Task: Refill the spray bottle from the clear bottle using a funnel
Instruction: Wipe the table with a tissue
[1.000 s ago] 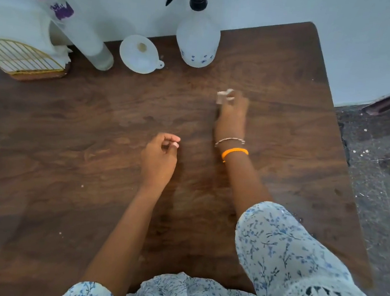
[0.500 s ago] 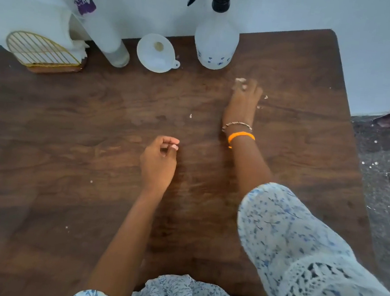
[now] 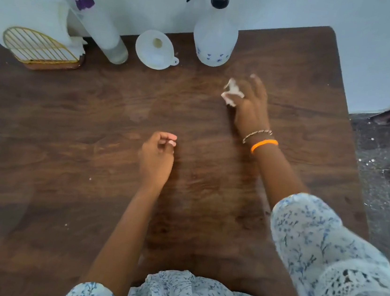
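The white spray bottle [image 3: 214,44] with a black trigger head stands at the back of the brown wooden table [image 3: 66,144]. To its left, a white funnel [image 3: 155,50] lies wide mouth up. Further left stands the clear bottle [image 3: 98,25] with a purple cap. My right hand [image 3: 252,105] is just in front of the spray bottle and holds a crumpled white tissue [image 3: 232,92] against the tabletop. My left hand [image 3: 156,160] rests at mid-table with fingers loosely curled, holding nothing.
A gold wire napkin holder [image 3: 39,50] with white tissues sits at the back left by the wall. The table's right edge drops to a dark speckled floor [image 3: 387,171]. Small white crumbs dot the tabletop.
My right hand has swept the tissue over the table, first away toward the spray bottle, then to the right. The left hand has stayed in place. The camera has tilted slightly.
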Demonstrator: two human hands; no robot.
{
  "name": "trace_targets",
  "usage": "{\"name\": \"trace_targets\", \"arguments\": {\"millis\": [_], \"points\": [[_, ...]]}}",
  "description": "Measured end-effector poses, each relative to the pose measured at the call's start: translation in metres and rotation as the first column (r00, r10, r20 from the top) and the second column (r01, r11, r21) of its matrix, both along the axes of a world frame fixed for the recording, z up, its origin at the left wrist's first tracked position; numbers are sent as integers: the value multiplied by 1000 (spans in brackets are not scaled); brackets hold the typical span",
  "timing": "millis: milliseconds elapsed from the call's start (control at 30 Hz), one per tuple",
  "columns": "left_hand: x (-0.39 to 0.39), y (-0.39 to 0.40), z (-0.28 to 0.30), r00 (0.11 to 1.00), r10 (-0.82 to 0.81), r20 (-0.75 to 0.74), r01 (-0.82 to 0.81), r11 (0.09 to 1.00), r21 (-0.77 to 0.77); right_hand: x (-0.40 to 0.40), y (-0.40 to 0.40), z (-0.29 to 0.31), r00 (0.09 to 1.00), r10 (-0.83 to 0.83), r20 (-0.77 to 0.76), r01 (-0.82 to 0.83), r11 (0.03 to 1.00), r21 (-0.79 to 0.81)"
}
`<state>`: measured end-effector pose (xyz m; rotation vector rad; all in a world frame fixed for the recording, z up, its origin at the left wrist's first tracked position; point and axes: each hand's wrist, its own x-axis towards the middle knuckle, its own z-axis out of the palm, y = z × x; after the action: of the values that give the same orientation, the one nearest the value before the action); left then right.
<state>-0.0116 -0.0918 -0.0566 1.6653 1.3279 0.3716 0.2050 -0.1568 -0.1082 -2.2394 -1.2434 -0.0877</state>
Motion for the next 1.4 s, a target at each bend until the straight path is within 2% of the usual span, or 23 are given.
{"name": "trace_targets", "arguments": {"millis": [100,167,233,300,333,433,600,733,867,933,1000,1033,1100,1133,1167,1200,1300,1400], "points": [[5,-10,0,999,-38,9,38,999,-23,28,-15,14,980,-112,-161,92,988,-126],[6,-13,1,998,-62,28,63,997,-37,37,-21,23,947,-176,-267,162,984,-74],[7,-15,3,996,-82,40,84,995,-45,49,-27,28,874,-318,-367,331,943,-30],[8,-14,4,995,-94,36,96,994,-47,58,-32,29,827,-401,-394,406,911,-76],[10,-13,5,995,-98,31,99,994,-50,61,-34,26,839,-400,-368,389,915,-106],[13,-12,5,994,-103,38,106,992,-66,52,-36,17,938,-285,-196,262,956,-135],[13,-12,6,994,-106,21,107,992,-72,-8,-18,9,969,-247,-16,235,940,-245],[15,-11,6,994,-105,14,106,992,-67,-74,-3,-5,988,7,155,34,965,-260],[19,-11,10,992,-124,23,126,990,-63,-84,-25,1,970,191,152,-151,958,-243],[20,-11,11,990,-136,34,138,988,-72,-61,-35,5,972,213,102,-186,957,-222],[20,-11,13,989,-140,42,143,986,-81,-34,-37,10,999,18,-51,-26,987,-160],[19,-11,13,989,-140,41,143,986,-82,-21,-37,13,974,-131,-187,107,985,-135],[17,-10,13,990,-137,42,140,986,-90,2,-39,24,787,-364,-498,378,923,-78],[15,-10,13,990,-135,48,139,986,-96,11,-41,28,687,-433,-584,486,871,-74],[14,-10,13,990,-134,54,139,985,-102,17,-42,30,623,-480,-617,553,829,-85],[12,-10,13,990,-131,56,137,985,-106,19,-42,30,611,-516,-600,583,806,-99],[6,-9,10,992,-113,60,119,986,-116,8,-30,20,715,-522,-465,536,836,-114],[-2,-6,9,994,-90,60,96,989,-116,-15,-7,11,868,-385,-315,353,923,-154]]}}
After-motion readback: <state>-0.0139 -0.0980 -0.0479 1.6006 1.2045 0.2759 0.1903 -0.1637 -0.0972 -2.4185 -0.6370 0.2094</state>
